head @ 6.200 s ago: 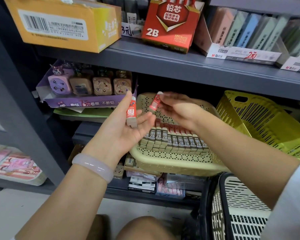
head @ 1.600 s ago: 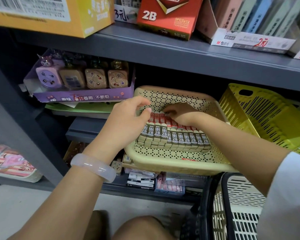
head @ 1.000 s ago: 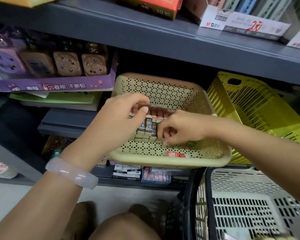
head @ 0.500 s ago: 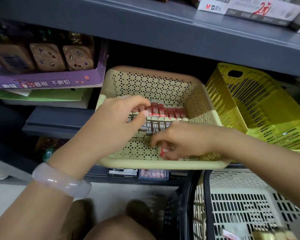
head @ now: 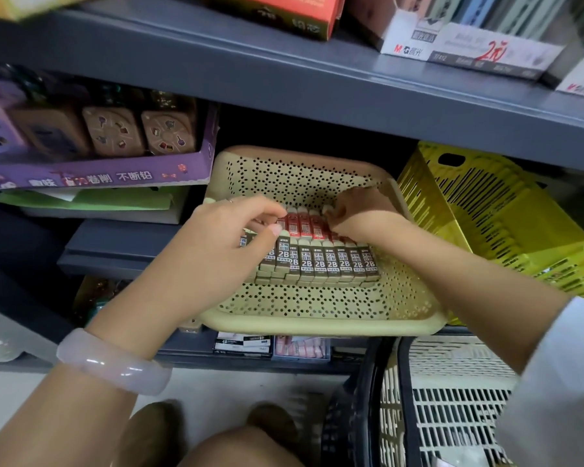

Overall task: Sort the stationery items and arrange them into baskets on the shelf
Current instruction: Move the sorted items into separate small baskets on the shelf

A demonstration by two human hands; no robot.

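i'd keep left hand (head: 230,244), fingers curled, bracing the row of red-capped 2b lead tubes (head: 324,261) in the beige perforated plastic basket (head: 317,315) while right hand (head: 354,214) seats the tube it seems to pinch flush at the row's far end; grip unclear.

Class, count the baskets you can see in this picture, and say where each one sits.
3: the beige basket on the shelf under both hands, the yellow basket to its right, and the white basket below. Others may be hidden.

We see a beige basket (head: 317,308) on the shelf (head: 284,82), holding a neat row of 2B lead boxes (head: 331,261). Our left hand (head: 223,247) curls its fingers onto the row's left end; our right hand (head: 354,214) pinches at its far right end. A yellow basket (head: 506,224) sits just beside, tilted.
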